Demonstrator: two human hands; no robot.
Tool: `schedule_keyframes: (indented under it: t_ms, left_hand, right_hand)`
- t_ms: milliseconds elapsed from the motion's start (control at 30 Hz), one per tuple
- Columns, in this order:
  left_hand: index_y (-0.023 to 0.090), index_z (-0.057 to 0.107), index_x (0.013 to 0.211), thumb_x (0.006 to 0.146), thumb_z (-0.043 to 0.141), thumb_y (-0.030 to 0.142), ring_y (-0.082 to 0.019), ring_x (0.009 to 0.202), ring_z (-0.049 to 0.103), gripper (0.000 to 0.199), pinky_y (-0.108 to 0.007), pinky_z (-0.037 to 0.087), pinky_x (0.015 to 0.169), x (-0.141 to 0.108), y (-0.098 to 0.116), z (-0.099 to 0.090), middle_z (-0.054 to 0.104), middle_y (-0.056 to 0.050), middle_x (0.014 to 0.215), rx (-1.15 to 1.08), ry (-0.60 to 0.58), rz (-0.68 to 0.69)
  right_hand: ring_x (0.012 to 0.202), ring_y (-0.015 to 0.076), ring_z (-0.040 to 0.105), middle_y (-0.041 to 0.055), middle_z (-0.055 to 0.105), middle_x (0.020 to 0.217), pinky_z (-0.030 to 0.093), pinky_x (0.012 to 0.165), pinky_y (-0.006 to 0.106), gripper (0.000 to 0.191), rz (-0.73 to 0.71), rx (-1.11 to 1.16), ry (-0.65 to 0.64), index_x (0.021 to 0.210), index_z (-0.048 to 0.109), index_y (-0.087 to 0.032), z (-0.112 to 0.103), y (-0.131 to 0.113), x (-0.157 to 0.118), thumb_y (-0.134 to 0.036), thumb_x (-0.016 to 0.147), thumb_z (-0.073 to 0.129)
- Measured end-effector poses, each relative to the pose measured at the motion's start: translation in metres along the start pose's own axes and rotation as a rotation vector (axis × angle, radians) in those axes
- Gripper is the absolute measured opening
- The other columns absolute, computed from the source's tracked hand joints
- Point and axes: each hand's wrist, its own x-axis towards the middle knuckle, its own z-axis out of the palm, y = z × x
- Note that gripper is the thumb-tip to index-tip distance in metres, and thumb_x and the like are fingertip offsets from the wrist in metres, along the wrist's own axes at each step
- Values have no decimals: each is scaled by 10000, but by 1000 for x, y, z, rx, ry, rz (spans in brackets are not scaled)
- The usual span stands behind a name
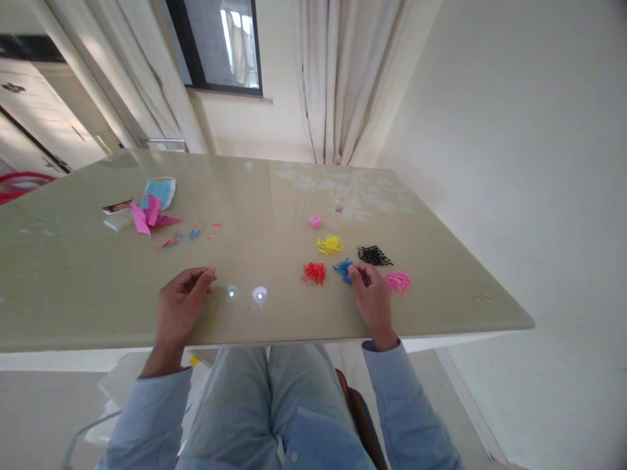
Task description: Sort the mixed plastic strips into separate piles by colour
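Observation:
My right hand [371, 292] rests at a small heap of blue pieces [343, 269], thumb and fingertips pinched together against its right side. The pieces look like tiny rubber bands; whether one is between the fingers is hidden. Around that hand lie similar heaps: red [314, 273] to the left, yellow [330, 245] behind, black [375, 255] behind to the right and pink [398, 282] on the right. Over the left part of the table my left hand [185, 297] is closed, thumb against curled fingers. What it holds, if anything, cannot be made out.
A small round pink object [315, 222] and a small clear item [338, 206] stand behind the heaps. Loose red and blue bits [194, 233] lie farther left, near a folded pink paper [151, 215] and a blue face mask [160, 192]. A wall [548, 170] runs along the right.

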Motion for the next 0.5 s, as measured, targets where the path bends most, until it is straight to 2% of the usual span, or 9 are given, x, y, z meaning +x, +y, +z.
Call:
schedule_keyframes:
  t_ms: [67,167,300,500]
  left_hand:
    - [201,711,820,716,679,490,-153,615,585,309,-252,488,595,0,1,0,673,-3,697,5,4,-3]
    - [202,704,797,706,675,491,-158,604,578,305,-257,489,584,0,5,1,662,-1,669,6,8,0]
    - [200,710,806,703,674,495,-155,603,575,314,-252,483,579,-1,7,1,652,3,658,7,8,-3]
    - [190,715,818,717,673,486,-145,611,575,316,-239,467,587,-1,4,1,651,6,659,-10,9,-13]
  right_hand:
    - [660,197,590,87,709,779,449,635,306,336,-76,-193,67,830,687,-172,-3,10,9,-491,829,584]
    - [659,219,622,114,733,790,465,647,323,406,-115,-310,66,869,715,-153,-4,16,14,-512,863,524]
    - [658,226,640,113,743,789,479,645,327,431,-119,-325,44,883,730,-158,-4,18,13,-528,878,510]
    - [681,217,631,111,732,824,483,650,323,396,-131,-218,91,912,710,-150,-8,20,11,-511,869,553]
